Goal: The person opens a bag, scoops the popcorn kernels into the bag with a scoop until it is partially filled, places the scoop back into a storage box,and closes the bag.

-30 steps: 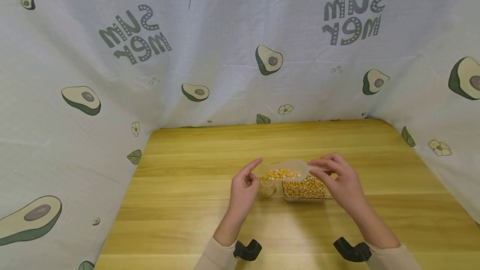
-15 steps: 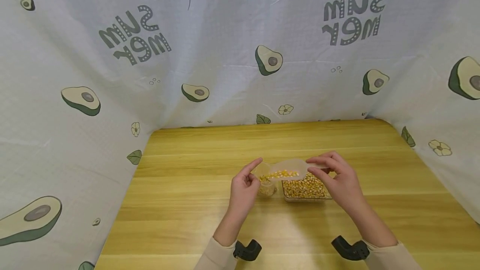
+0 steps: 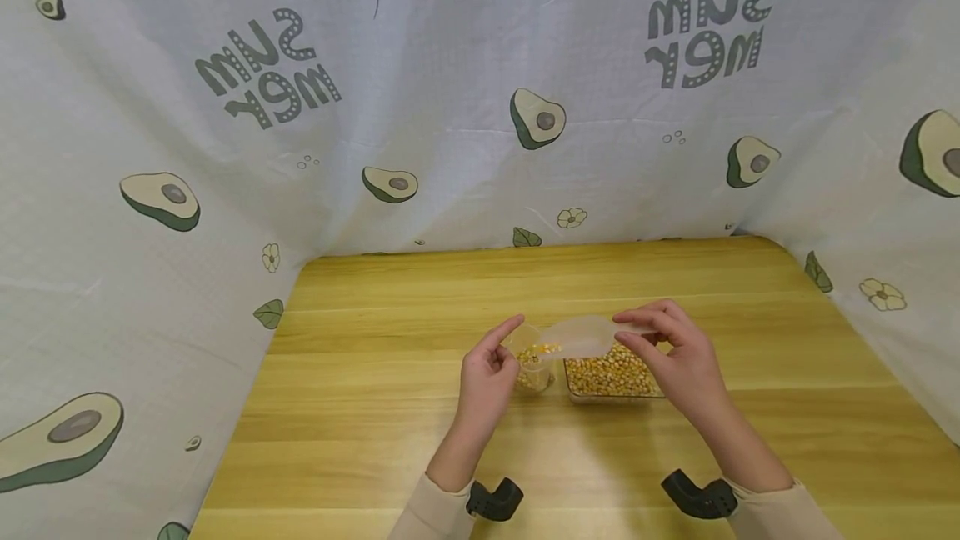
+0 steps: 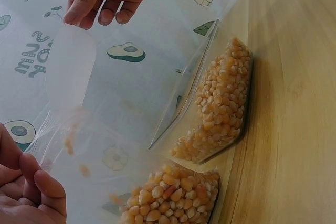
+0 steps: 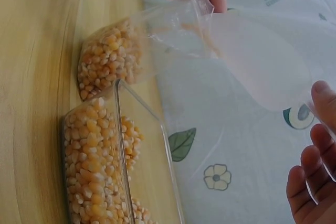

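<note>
My left hand (image 3: 486,377) pinches the rim of a clear plastic bag (image 5: 168,38), keeping its mouth spread. Corn kernels (image 4: 176,192) fill the bottom of the bag, which stands on the table. Between thumb and fingers, my right hand (image 3: 678,352) holds the handle of a translucent white scoop (image 3: 583,337). The scoop tilts down to the left, its lip at the bag's mouth. A few kernels lie near that lip, and in the left wrist view some are falling inside the bag.
Right beside the bag is a clear rectangular container (image 3: 611,399) of corn kernels, partly under the scoop. Both stand on a wooden table (image 3: 375,407). A white cloth (image 3: 450,107) printed with avocados hangs behind and along the sides.
The scoop has tilted further, with its handle end raised slightly. Most of the kernels in it have slid left into the bag. My left hand has stayed in place.
</note>
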### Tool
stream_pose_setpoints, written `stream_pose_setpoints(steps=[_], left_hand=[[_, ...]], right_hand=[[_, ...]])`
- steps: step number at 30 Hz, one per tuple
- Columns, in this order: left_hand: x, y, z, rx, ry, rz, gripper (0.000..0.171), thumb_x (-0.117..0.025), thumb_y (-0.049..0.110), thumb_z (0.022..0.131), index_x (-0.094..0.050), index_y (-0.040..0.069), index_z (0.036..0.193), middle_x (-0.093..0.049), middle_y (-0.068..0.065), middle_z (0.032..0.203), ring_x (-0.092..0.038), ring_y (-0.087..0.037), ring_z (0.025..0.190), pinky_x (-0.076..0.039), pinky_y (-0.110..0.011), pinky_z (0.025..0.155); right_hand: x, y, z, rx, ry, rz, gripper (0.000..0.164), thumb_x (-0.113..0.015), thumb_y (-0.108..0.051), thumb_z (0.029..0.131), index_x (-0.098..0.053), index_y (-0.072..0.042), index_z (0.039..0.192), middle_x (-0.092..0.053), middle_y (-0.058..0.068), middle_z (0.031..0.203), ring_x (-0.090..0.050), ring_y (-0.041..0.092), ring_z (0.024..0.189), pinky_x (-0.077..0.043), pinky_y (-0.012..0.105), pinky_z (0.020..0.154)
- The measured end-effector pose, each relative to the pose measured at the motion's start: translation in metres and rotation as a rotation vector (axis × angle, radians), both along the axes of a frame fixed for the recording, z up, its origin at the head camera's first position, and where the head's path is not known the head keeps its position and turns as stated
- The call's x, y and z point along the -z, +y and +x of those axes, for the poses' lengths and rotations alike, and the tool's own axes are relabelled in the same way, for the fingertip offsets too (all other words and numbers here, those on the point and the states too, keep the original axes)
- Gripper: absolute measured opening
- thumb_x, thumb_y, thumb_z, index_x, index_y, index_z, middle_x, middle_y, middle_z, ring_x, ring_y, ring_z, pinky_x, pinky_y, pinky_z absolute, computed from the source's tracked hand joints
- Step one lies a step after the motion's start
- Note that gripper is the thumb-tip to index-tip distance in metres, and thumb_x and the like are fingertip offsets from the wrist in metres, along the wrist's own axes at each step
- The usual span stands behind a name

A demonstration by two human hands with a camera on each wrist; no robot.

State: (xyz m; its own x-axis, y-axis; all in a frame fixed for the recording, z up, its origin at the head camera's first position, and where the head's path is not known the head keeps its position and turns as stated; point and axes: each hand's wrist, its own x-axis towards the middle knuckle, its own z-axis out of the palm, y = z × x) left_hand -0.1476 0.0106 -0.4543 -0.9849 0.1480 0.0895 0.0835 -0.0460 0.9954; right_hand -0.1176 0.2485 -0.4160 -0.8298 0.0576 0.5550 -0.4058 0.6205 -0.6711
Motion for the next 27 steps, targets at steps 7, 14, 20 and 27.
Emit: stream_pose_setpoints(steps=[7, 14, 20, 27], left_hand=[[0.0006, 0.0004, -0.0006, -0.009, 0.003, -0.009, 0.058, -0.043, -0.009, 0.09, -0.067, 0.024, 0.132, -0.061, -0.01, 0.133, -0.028, -0.001, 0.05, -0.027, -0.013, 0.047], [0.001, -0.0004, 0.0012, 0.001, 0.047, -0.006, 0.051, -0.043, -0.01, 0.092, -0.069, 0.013, 0.129, -0.062, -0.008, 0.137, -0.025, -0.002, 0.05, -0.026, -0.013, 0.048], [0.0004, -0.0002, 0.002, -0.006, 0.072, -0.012, 0.048, -0.043, -0.01, 0.093, -0.07, 0.01, 0.127, -0.063, -0.005, 0.138, -0.046, -0.001, 0.073, -0.027, -0.015, 0.051], [0.0009, 0.0002, 0.0022, -0.007, 0.034, -0.023, 0.053, -0.043, -0.009, 0.092, -0.068, 0.017, 0.131, -0.059, -0.008, 0.143, -0.021, -0.002, 0.047, -0.025, -0.014, 0.046]], right_hand=[[0.0005, -0.0001, 0.0006, 0.0, 0.007, -0.015, 0.029, -0.075, 0.01, 0.079, -0.077, -0.009, 0.101, -0.06, 0.0, 0.094, -0.055, -0.004, 0.076, -0.044, 0.007, 0.07], [0.0012, -0.0001, 0.0015, 0.002, 0.008, -0.02, 0.028, -0.075, 0.01, 0.079, -0.077, -0.008, 0.1, -0.06, 0.0, 0.093, -0.054, -0.004, 0.076, -0.044, 0.007, 0.069], [0.0019, 0.0011, 0.0025, 0.006, -0.003, -0.016, 0.028, -0.075, 0.009, 0.08, -0.077, -0.01, 0.1, -0.06, 0.0, 0.093, -0.054, -0.004, 0.075, -0.044, 0.008, 0.069], [0.0035, 0.0038, 0.0037, 0.022, 0.005, 0.02, 0.027, -0.076, 0.008, 0.08, -0.077, -0.01, 0.1, -0.06, 0.0, 0.093, -0.052, -0.004, 0.074, -0.044, 0.008, 0.068]])
